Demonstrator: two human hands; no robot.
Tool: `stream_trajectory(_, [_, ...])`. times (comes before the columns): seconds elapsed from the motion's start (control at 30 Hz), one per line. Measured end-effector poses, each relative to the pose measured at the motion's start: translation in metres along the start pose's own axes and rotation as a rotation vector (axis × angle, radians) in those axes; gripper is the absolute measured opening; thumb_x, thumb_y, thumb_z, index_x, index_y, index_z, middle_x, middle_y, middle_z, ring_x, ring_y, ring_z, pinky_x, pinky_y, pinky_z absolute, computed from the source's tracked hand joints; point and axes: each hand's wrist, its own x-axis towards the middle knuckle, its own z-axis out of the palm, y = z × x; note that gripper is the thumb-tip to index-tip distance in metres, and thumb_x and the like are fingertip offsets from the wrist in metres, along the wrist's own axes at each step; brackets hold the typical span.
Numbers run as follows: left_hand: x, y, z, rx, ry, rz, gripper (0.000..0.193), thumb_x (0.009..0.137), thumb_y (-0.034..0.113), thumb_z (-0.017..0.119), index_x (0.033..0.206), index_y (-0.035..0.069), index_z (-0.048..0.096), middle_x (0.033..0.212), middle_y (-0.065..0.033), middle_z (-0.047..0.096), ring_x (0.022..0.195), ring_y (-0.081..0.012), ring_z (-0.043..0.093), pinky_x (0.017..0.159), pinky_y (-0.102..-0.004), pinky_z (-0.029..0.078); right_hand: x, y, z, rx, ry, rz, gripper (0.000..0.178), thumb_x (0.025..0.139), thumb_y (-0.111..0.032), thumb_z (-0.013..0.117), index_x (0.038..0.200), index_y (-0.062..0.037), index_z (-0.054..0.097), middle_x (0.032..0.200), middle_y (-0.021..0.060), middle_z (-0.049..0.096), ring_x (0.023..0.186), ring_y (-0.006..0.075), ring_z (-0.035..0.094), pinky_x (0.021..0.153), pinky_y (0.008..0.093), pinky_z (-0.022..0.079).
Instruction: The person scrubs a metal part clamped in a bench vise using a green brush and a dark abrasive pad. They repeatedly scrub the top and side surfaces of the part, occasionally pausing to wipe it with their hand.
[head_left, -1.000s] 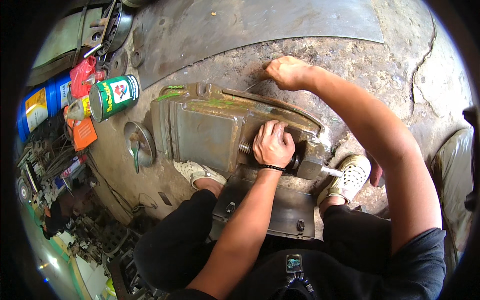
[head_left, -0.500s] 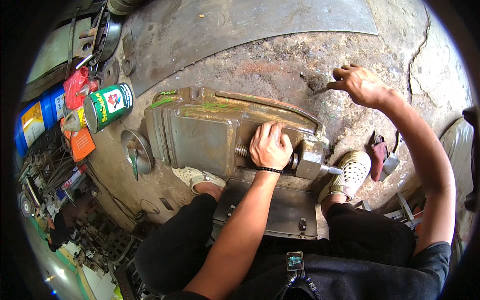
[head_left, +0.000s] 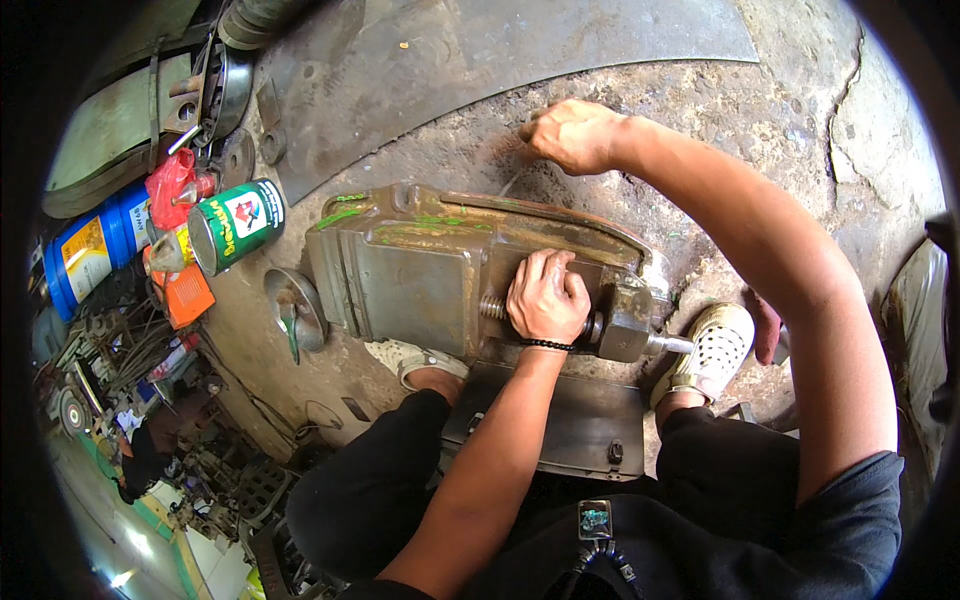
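Bare concrete floor [head_left: 790,140] is spanning the scene. A large grey metal sheet [head_left: 450,60] is covering its far part, its near edge curving in this view. The vise [head_left: 415,295], brown-grey with green smears, is sitting at mid-scene between the person's feet, its long side running left to right and its screw end pointing right. A dark metal panel [head_left: 590,410] with small latches is lying on the near side of the vise, between the legs.

At far left, a blue bucket [head_left: 85,260] is standing behind the other containers. A pale perforated clog [head_left: 722,345] is showing on the right foot, close to the screw end; its mate [head_left: 412,361] is showing at the near left of the vise. A green can [head_left: 237,228] is standing right of the bucket. A metal bowl [head_left: 312,300] is resting just left of the vise.

The left hand [head_left: 548,297] is lying over the screw, fingers bent; cannot tell whether it is gripping. The right hand [head_left: 578,135] is hanging beyond the far side of the vise, fingers curling closed around a thin tool [head_left: 513,182], partly blurred. A green-handled brush [head_left: 290,330] is leaning in the bowl. The ridged screw [head_left: 493,307] is showing left of the left hand; a black bead bracelet [head_left: 547,345] is circling that wrist.
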Motion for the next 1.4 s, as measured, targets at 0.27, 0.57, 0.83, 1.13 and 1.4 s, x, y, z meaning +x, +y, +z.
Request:
stream_trajectory(0.27, [0.001,0.0,-0.002,-0.029,-0.002,0.003,0.02,0.077,0.005,0.057,0.091,0.009,0.07,0.096,-0.0089,0.069,0.088,-0.0321,0.067,0.077,-0.0434,0.055,-0.119,-0.013,-0.027,-0.061,-0.285,0.168,0.032,0.104,-0.013,0.045,0.12,-0.0165,0.073,0.106,0.0126,0.066,0.094,0.0277,0.064,0.088,0.0398,0.056])
stream_trajectory(0.57, [0.0,0.0,-0.004,-0.049,-0.013,0.01,0.02,0.077,0.006,0.057,0.092,0.009,0.07,0.097,-0.009,0.069,0.088,-0.0324,0.067,0.076,-0.0436,0.055,-0.18,-0.044,-0.066,-0.005,-0.189,0.409,0.054,0.083,0.006,0.049,0.128,-0.0144,0.071,0.101,0.0134,0.066,0.089,0.0322,0.068,0.086,0.0447,0.056])
stream_trajectory(0.83, [0.001,0.0,-0.001,-0.02,0.006,0.015,0.019,0.077,0.005,0.057,0.091,0.008,0.07,0.096,-0.0098,0.068,0.088,-0.0329,0.067,0.076,-0.044,0.055,-0.083,-0.082,-0.034,-0.097,-0.071,0.197,0.028,0.098,-0.019,0.051,0.109,-0.0063,0.073,0.122,0.0176,0.064,0.113,0.0303,0.06,0.099,0.042,0.046])
stream_trajectory(1.13, [0.002,0.001,-0.004,-0.033,-0.008,0.002,0.02,0.077,0.005,0.057,0.091,0.009,0.07,0.097,-0.0099,0.068,0.089,-0.0328,0.067,0.078,-0.044,0.055,-0.1,-0.102,-0.054,-0.463,-0.381,0.236,0.022,0.092,-0.022,0.063,0.103,-0.0081,0.076,0.125,0.0127,0.062,0.122,0.0255,0.054,0.105,0.0384,0.042])
stream_trajectory(1.4, [-0.002,-0.001,-0.004,-0.069,-0.019,-0.015,0.017,0.077,0.009,0.06,0.091,0.011,0.07,0.098,-0.0085,0.069,0.091,-0.0303,0.067,0.079,-0.0437,0.056,-0.127,-0.097,-0.065,-0.275,-0.098,0.386,0.022,0.087,-0.013,0.059,0.103,-0.0112,0.074,0.106,0.0115,0.06,0.107,0.0258,0.057,0.091,0.0396,0.046])
